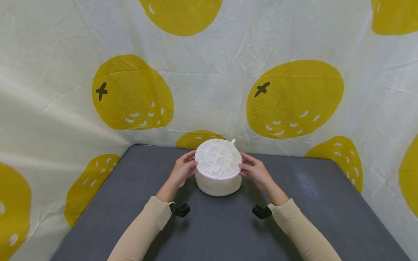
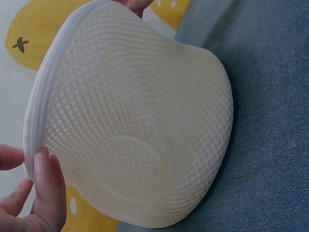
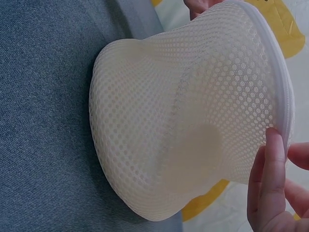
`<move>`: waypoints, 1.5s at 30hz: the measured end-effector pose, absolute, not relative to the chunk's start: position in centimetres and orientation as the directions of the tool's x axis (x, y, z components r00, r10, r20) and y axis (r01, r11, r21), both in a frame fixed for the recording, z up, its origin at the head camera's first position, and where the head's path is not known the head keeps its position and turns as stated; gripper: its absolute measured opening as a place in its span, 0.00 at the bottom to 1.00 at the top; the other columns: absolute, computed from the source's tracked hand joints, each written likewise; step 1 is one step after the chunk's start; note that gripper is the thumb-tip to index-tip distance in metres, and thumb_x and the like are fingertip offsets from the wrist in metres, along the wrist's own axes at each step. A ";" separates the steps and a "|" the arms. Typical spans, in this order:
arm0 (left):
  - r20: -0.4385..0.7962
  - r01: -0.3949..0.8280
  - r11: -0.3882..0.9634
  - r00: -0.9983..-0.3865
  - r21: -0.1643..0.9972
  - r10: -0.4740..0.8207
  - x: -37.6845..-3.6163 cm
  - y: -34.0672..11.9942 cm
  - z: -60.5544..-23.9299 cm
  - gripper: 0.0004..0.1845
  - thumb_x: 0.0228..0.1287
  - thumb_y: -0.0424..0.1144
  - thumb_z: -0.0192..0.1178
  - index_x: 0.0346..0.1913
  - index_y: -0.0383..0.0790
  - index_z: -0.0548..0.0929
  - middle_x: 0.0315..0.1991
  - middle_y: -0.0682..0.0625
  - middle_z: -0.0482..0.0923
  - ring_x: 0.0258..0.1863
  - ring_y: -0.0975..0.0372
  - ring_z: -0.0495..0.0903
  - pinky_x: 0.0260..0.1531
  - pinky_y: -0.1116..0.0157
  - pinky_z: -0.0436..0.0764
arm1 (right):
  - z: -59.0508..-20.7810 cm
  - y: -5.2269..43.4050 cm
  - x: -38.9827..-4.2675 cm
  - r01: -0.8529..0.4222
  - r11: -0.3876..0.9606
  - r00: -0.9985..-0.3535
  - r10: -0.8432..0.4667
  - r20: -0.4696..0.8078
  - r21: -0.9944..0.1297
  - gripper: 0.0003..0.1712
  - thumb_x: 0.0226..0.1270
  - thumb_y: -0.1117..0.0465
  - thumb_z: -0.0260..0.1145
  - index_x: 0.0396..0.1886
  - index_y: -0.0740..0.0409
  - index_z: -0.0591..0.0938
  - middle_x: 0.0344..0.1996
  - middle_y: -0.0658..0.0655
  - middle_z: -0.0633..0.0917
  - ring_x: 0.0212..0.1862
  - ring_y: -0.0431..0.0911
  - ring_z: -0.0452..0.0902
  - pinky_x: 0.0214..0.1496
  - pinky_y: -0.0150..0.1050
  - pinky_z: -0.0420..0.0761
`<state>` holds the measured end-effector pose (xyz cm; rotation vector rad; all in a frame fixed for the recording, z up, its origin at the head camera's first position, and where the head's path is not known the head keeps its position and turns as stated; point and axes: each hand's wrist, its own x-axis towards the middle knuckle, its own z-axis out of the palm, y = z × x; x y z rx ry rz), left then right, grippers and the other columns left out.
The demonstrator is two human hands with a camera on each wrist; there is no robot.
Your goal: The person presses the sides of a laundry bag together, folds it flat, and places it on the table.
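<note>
A cream mesh laundry bag (image 1: pixel 218 159), round and drum-shaped, stands on the dark grey table. White trim with a zipper (image 2: pixel 41 92) runs around its upper rim, and a small white loop (image 1: pixel 233 140) sticks up at the back right. My left hand (image 1: pixel 183 168) pinches the rim at the left side between thumb and fingers. On the opposite side, my right hand (image 1: pixel 258 172) pinches the same rim. Both wrist views show the mesh wall sagging inward below the rim, with the rounded bottom (image 3: pixel 111 121) against the table cloth. Through the mesh, no contents can be made out clearly.
Dark grey cloth covers the table (image 1: pixel 215 232). Behind and beside it hangs a pale curtain (image 1: pixel 209 94) printed with large yellow fruits. Each sleeve cuff has a black wrist device (image 1: pixel 179 210) beside it.
</note>
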<state>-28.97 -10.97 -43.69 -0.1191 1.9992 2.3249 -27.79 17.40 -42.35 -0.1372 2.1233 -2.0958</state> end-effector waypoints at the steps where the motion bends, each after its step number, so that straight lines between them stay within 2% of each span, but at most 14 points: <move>1: -0.107 -0.106 -0.150 -0.994 0.983 0.003 -29.0 -11.0 -43.7 0.29 0.69 0.25 0.60 0.72 0.38 0.74 0.56 0.40 0.75 0.39 0.62 0.79 0.40 0.65 0.86 | -42.4 17.4 -27.8 0.044 0.017 -0.983 -0.176 -0.046 -0.999 0.35 0.76 0.70 0.60 0.79 0.68 0.61 0.58 0.66 0.71 0.40 0.36 0.80 0.44 0.31 0.84; 9: -0.099 -0.101 -0.151 -0.995 0.983 0.017 -28.9 -11.0 -44.1 0.29 0.70 0.27 0.60 0.73 0.37 0.73 0.59 0.38 0.74 0.36 0.63 0.78 0.38 0.67 0.86 | -42.9 17.4 -28.0 0.048 0.013 -0.983 -0.174 -0.049 -0.999 0.35 0.76 0.71 0.60 0.79 0.69 0.61 0.58 0.66 0.71 0.40 0.36 0.80 0.44 0.31 0.84; 21: -0.108 -0.107 -0.146 -0.994 0.983 0.001 -28.8 -11.0 -44.7 0.29 0.67 0.25 0.61 0.71 0.37 0.75 0.55 0.41 0.76 0.40 0.60 0.79 0.38 0.66 0.86 | -43.5 17.4 -28.0 0.064 0.006 -0.982 -0.180 -0.064 -0.998 0.35 0.76 0.71 0.60 0.79 0.69 0.61 0.55 0.63 0.72 0.40 0.36 0.81 0.44 0.32 0.85; 28: -0.126 -0.124 -0.140 -0.992 0.982 -0.005 -28.9 -11.0 -44.8 0.29 0.68 0.26 0.61 0.72 0.39 0.75 0.56 0.41 0.76 0.43 0.59 0.78 0.39 0.66 0.86 | -43.6 17.4 -27.9 0.064 0.013 -0.980 -0.188 -0.065 -0.998 0.35 0.77 0.70 0.60 0.79 0.69 0.60 0.56 0.64 0.72 0.40 0.36 0.81 0.45 0.32 0.84; 40: -0.113 -0.110 -0.155 -0.993 0.982 -0.011 -29.1 -11.1 -45.6 0.29 0.67 0.26 0.61 0.71 0.37 0.75 0.54 0.41 0.76 0.39 0.61 0.79 0.36 0.68 0.85 | -44.2 17.3 -28.0 0.073 0.006 -0.980 -0.183 -0.073 -0.997 0.35 0.76 0.71 0.60 0.79 0.69 0.60 0.55 0.63 0.73 0.39 0.36 0.80 0.43 0.31 0.84; 45: -0.108 -0.105 -0.173 -0.994 0.979 -0.009 -29.2 -11.1 -46.1 0.28 0.68 0.26 0.61 0.71 0.35 0.75 0.53 0.42 0.76 0.34 0.62 0.77 0.36 0.68 0.85 | -44.3 17.3 -28.0 0.077 0.007 -0.979 -0.190 -0.077 -0.997 0.35 0.77 0.70 0.60 0.79 0.69 0.60 0.54 0.62 0.73 0.39 0.36 0.80 0.44 0.31 0.84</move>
